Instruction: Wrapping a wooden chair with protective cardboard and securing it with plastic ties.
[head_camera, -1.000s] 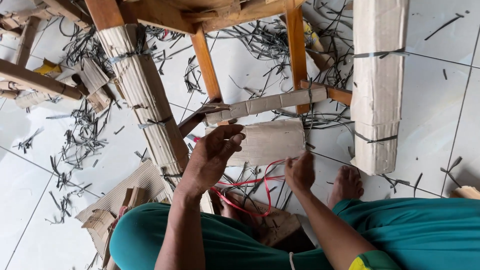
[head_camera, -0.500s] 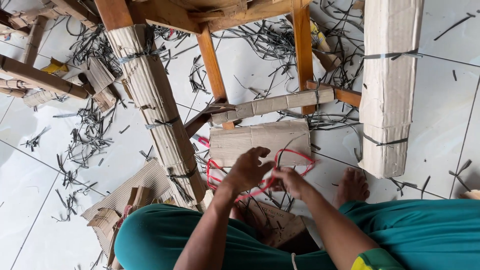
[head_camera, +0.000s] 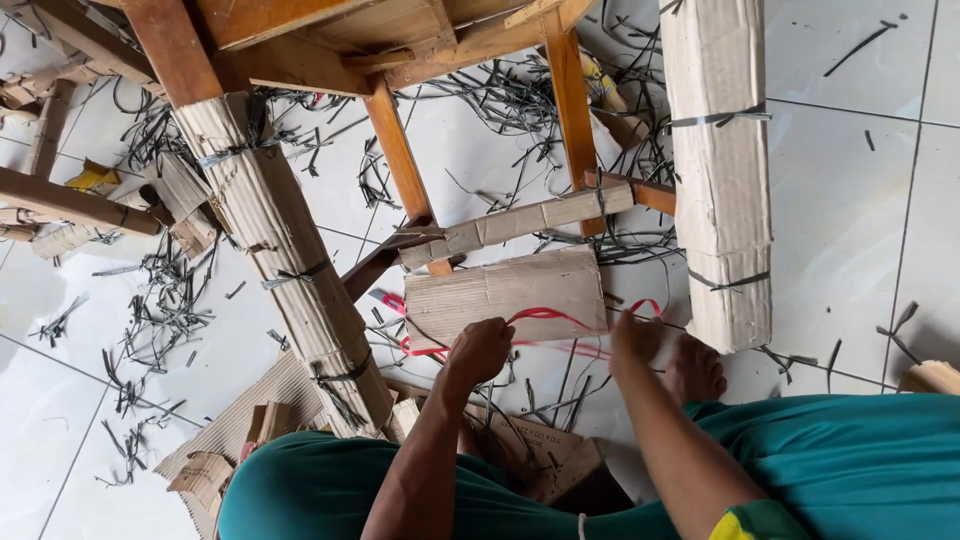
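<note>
Floor (head_camera: 860, 210): white tiles, littered with black offcuts.
Strap (head_camera: 545, 316): red, lay across cardboard wrap (head_camera: 505, 293).
Left hand (head_camera: 480, 350): fisted on strap.
Right hand (head_camera: 634, 335): pinched strap.
Advice: pull both ends evenly, level.

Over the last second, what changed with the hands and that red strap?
The left hand came off the cardboard-wrapped rail and closed on the red strap. Both hands met in front of the rail, then moved apart: the right hand went right, drawing the strap across the cardboard. The wrapped chair legs, the floor scraps and the person's foot stayed put.
</note>
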